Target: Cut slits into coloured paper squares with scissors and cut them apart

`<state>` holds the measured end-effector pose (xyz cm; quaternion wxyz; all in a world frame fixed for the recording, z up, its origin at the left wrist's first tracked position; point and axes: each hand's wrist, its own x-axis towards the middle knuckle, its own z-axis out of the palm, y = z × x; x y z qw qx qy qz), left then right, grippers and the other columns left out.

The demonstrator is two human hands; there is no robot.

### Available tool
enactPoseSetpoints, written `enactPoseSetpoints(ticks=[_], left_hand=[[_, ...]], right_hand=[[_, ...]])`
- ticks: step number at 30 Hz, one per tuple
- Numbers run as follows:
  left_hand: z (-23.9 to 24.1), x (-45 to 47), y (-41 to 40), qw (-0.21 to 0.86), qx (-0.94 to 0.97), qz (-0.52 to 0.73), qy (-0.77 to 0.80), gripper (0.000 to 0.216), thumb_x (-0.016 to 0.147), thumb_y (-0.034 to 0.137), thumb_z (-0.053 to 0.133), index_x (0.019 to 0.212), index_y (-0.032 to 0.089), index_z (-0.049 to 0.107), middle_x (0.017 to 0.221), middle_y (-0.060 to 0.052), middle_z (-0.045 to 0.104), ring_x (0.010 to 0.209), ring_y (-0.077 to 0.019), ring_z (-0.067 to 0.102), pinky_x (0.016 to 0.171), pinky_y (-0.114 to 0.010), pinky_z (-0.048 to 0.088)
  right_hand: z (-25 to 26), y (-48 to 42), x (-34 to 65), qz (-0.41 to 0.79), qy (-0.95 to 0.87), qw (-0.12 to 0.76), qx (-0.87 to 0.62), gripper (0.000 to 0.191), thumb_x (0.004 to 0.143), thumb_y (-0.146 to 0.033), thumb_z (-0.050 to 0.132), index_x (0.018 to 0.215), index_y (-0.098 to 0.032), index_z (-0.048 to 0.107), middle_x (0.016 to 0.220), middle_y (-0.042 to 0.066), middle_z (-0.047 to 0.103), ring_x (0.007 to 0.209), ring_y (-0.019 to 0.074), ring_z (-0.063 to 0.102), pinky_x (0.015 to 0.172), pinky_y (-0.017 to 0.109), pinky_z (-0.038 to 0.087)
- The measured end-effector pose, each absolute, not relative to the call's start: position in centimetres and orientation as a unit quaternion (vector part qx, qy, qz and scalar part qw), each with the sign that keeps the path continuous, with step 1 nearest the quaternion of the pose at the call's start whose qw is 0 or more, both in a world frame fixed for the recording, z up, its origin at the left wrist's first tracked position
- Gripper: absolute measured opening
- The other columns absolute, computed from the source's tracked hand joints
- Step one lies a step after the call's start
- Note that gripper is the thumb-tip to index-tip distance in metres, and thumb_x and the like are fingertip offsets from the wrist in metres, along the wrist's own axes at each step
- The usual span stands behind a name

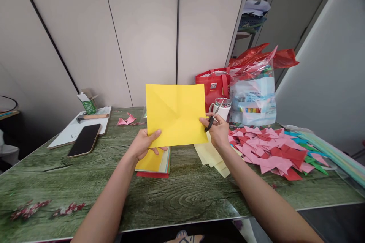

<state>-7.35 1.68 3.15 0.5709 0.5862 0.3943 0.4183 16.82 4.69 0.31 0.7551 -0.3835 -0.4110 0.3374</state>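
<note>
I hold a yellow sheet of paper upright in front of me, with diagonal creases across it. My left hand pinches its lower left corner, thumb on the front. My right hand grips small black-handled scissors and also touches the sheet's right edge; the blades point up and right. Below the sheet lies a stack of coloured paper, yellow on top and red at the bottom. Pale yellow sheets lie under my right wrist.
A heap of pink and red folded paper pieces covers the table's right side. Behind it stand a clear plastic bag, a red bag and a white mug. A phone, hammer and white board lie left on the green table.
</note>
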Motion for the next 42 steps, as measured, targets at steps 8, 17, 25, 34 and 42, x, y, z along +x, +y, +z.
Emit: enactPoseSetpoints(ticks=[8,17,25,34,42], left_hand=[[3.7,-7.6,1.7,0.540,0.542,0.513,0.389,0.028,0.068,0.031,0.062,0.085,0.009,0.058,0.085,-0.013,0.065,0.042,-0.0129,0.059,0.024,-0.016,0.035],[4.8,-7.9,1.6,0.491,0.468,0.643,0.356,0.026,0.067,0.028,0.063,0.086,0.014,0.055,0.085,-0.006,0.062,0.040,-0.0109,0.057,0.024,-0.015,0.032],[4.2,-6.8,1.4,0.489,0.494,0.618,0.368,0.023,0.068,0.031,0.061,0.078,0.011,0.055,0.071,-0.005,0.062,0.037,-0.0094,0.054,0.024,-0.016,0.029],[4.2,-6.1,0.3,0.478,0.510,0.609,0.375,0.022,0.069,0.031,0.060,0.072,0.011,0.056,0.066,-0.004,0.061,0.034,-0.0089,0.052,0.024,-0.016,0.027],[4.1,-6.5,-0.2,0.465,0.509,0.617,0.381,0.021,0.068,0.031,0.061,0.070,0.010,0.057,0.073,-0.007,0.063,0.034,-0.0086,0.052,0.023,-0.017,0.027]], right_hand=[[1.0,4.1,16.8,0.359,-0.415,0.748,-0.374,0.035,0.058,-0.034,0.069,0.085,-0.017,0.056,0.059,-0.003,0.056,0.050,0.0080,0.051,0.048,0.021,0.041],[-0.1,1.6,12.9,0.566,-0.573,0.513,-0.297,0.035,0.059,-0.035,0.069,0.087,-0.018,0.055,0.069,-0.001,0.059,0.064,0.0118,0.055,0.068,0.029,0.042],[-0.3,-0.9,9.8,0.639,-0.583,0.421,-0.273,0.040,0.059,-0.035,0.069,0.092,-0.017,0.054,0.072,0.000,0.054,0.068,0.0112,0.050,0.069,0.028,0.038],[0.2,-2.5,9.8,0.642,-0.547,0.454,-0.287,0.038,0.061,-0.035,0.068,0.091,-0.019,0.052,0.072,-0.002,0.050,0.069,0.0110,0.048,0.069,0.027,0.037],[-0.5,-2.9,9.9,0.630,-0.577,0.446,-0.267,0.036,0.063,-0.038,0.066,0.089,-0.020,0.050,0.070,-0.002,0.048,0.067,0.0110,0.046,0.065,0.026,0.035]])
